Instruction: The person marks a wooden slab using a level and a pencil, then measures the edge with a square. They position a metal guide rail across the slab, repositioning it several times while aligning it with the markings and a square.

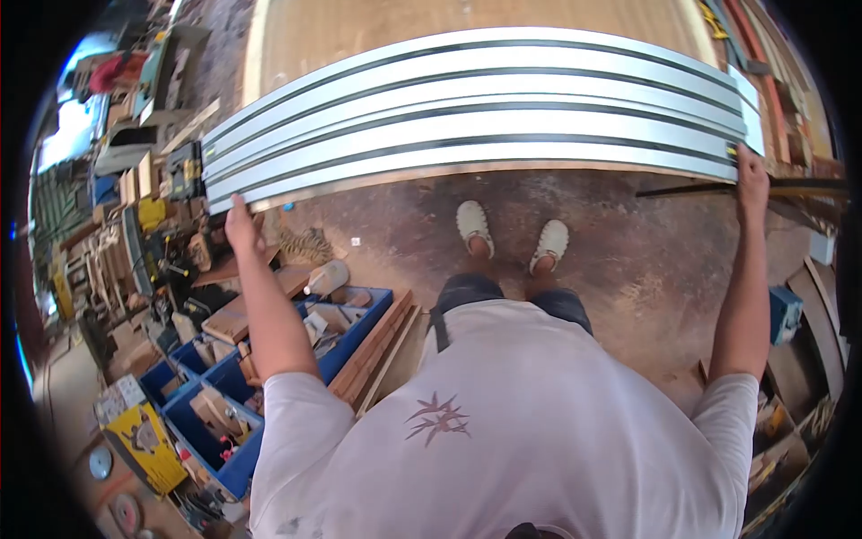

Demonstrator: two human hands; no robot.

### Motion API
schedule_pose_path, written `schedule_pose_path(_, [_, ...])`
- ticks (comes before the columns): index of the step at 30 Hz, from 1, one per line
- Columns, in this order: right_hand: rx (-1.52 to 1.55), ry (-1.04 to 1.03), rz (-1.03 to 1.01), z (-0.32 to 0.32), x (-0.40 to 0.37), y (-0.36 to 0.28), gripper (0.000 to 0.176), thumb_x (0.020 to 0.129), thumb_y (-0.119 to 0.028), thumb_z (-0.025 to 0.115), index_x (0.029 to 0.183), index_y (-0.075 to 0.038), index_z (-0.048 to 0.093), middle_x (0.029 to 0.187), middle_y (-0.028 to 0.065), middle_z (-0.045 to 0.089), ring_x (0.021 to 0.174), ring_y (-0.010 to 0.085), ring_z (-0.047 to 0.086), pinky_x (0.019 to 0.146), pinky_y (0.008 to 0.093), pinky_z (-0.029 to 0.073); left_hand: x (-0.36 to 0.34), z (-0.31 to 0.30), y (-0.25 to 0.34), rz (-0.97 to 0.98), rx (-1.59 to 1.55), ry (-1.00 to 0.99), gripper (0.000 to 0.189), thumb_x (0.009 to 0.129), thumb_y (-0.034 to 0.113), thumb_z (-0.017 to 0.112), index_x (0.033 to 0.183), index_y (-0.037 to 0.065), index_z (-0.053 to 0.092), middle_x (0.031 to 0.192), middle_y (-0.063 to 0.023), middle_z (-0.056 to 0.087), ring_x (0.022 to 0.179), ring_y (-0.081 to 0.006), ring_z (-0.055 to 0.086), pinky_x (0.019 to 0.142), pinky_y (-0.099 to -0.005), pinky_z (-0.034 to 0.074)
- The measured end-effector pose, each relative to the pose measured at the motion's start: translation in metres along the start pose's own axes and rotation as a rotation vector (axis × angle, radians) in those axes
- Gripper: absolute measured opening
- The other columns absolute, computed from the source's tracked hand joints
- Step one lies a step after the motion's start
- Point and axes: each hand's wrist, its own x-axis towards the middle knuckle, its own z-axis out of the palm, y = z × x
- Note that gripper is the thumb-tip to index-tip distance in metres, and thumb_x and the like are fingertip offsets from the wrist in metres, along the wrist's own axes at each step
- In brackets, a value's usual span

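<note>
A long silvery guide rail [476, 124] with dark lengthwise strips spans the upper view, its curve coming from the wide lens. It overlaps a large wooden panel [467, 16] behind it. My left hand [243, 230] grips the rail's near left corner, with the thumb on top and the fingers partly hidden below. At the opposite end, my right hand [752, 184] is closed on the near right corner, thumb uppermost. A thin wooden edge shows along the rail's near side. Both arms are stretched forward and wide apart.
Blue compartment bins [241, 467] full of tools and offcuts stand at my left, with a plastic bottle [327, 278] nearby. Wooden strips [382, 350] lie beside them. A dark bar [687, 190] juts in at right, near a blue box [785, 314]. My shoes [551, 241] are on the stained floor.
</note>
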Motion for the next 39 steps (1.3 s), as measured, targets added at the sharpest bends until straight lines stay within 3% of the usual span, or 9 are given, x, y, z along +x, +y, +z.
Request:
schedule_pose_path(13, [0.106, -0.026, 0.036, 0.003, 0.002, 0.008, 0.037, 0.092, -0.039, 0.053, 0.079, -0.004, 0.057, 0.068, -0.0022, 0.046, 0.065, 0.0069, 0.041, 0.061, 0.0232, 0.037, -0.016, 0.007, 0.009, -0.008, -0.116, -0.024, 0.029, 0.090, 0.037, 0.058, 0.088, 0.009, 0.052, 0.080, 0.0009, 0.052, 0.072, -0.0107, 0.052, 0.062, -0.0267, 0.046])
schedule_pose_path(14, [0.072, 0.078, -0.138, 0.009, 0.003, 0.010, 0.037, 0.092, -0.041, 0.053, 0.082, -0.007, 0.061, 0.069, -0.0033, 0.046, 0.062, 0.0046, 0.039, 0.056, 0.0217, 0.033, -0.011, 0.003, 0.006, -0.004, -0.113, -0.014, 0.029, 0.090, 0.037, 0.058, 0.088, 0.009, 0.052, 0.080, 0.0009, 0.052, 0.072, -0.0107, 0.052, 0.062, -0.0267, 0.046])
schedule_pose_path(20, [0.087, -0.072, 0.129, 0.001, 0.004, 0.007, 0.039, 0.092, -0.041, 0.053, 0.087, -0.004, 0.062, 0.073, -0.0020, 0.049, 0.066, 0.0076, 0.042, 0.060, 0.0239, 0.036, -0.002, -0.002, -0.006, 0.007, -0.140, -0.033, 0.030, 0.089, 0.037, 0.059, 0.090, 0.008, 0.052, 0.083, -0.0019, 0.054, 0.074, -0.0117, 0.052, 0.062, -0.0269, 0.046])
schedule_pose_path(26, [0.104, -0.059, 0.074, 0.000, 0.001, 0.004, 0.041, 0.093, -0.040, 0.050, 0.093, 0.000, 0.060, 0.080, 0.0015, 0.053, 0.078, 0.0111, 0.046, 0.073, 0.0255, 0.039, 0.002, -0.001, -0.010, -0.010, -0.127, -0.009, 0.032, 0.089, 0.038, 0.058, 0.098, 0.008, 0.055, 0.092, -0.0034, 0.057, 0.081, -0.0134, 0.054, 0.068, -0.0295, 0.046])
schedule_pose_path(30, [0.127, -0.003, 0.091, 0.001, 0.000, 0.003, 0.041, 0.089, -0.046, 0.054, 0.086, -0.006, 0.060, 0.067, -0.0021, 0.047, 0.054, 0.0075, 0.041, 0.043, 0.0241, 0.031, 0.005, -0.002, -0.013, -0.010, -0.188, -0.023, 0.030, 0.089, 0.036, 0.059, 0.097, 0.008, 0.056, 0.092, -0.0027, 0.058, 0.081, -0.0142, 0.055, 0.068, -0.0293, 0.045])
schedule_pose_path(31, [0.106, 0.008, 0.172, 0.000, -0.006, -0.015, 0.042, 0.090, -0.041, 0.055, 0.082, 0.000, 0.061, 0.075, 0.0008, 0.053, 0.071, 0.0106, 0.046, 0.066, 0.0260, 0.040, 0.006, -0.003, -0.013, -0.010, -0.168, -0.008, 0.030, 0.089, 0.036, 0.059, 0.097, 0.007, 0.056, 0.092, -0.0031, 0.058, 0.082, -0.0144, 0.055, 0.068, -0.0297, 0.046])
schedule_pose_path(34, [0.041, 0.056, 0.107, 0.002, -0.005, -0.010, 0.043, 0.089, -0.041, 0.055, 0.079, 0.000, 0.061, 0.066, 0.0024, 0.051, 0.065, 0.0126, 0.045, 0.060, 0.0296, 0.040, 0.015, -0.012, -0.018, -0.048, -0.091, -0.013, 0.031, 0.089, 0.035, 0.059, 0.099, 0.005, 0.056, 0.095, -0.0044, 0.059, 0.085, -0.0154, 0.056, 0.072, -0.0318, 0.047])
schedule_pose_path(35, [0.011, 0.104, -0.006, 0.004, -0.010, -0.020, 0.043, 0.089, -0.042, 0.056, 0.075, -0.001, 0.060, 0.064, 0.0009, 0.049, 0.060, 0.0112, 0.043, 0.055, 0.0286, 0.039, 0.022, -0.015, -0.024, -0.062, -0.136, -0.058, 0.040, 0.090, 0.034, 0.056, 0.116, 0.003, 0.053, 0.111, -0.0068, 0.058, 0.103, -0.0194, 0.055, 0.091, -0.0382, 0.041])
schedule_pose_path(39, [0.089, 0.050, 0.176, -0.002, -0.013, -0.038, 0.041, 0.085, -0.038, 0.062, 0.064, -0.005, 0.052, 0.057, -0.0018, 0.044, 0.050, 0.0080, 0.041, 0.045, 0.0271, 0.035, 0.032, -0.025, -0.033, -0.083, -0.244, -0.124, 0.048, 0.088, 0.033, 0.060, 0.122, 0.000, 0.051, 0.118, -0.0093, 0.056, 0.106, -0.0211, 0.054, 0.092, -0.0364, 0.041])
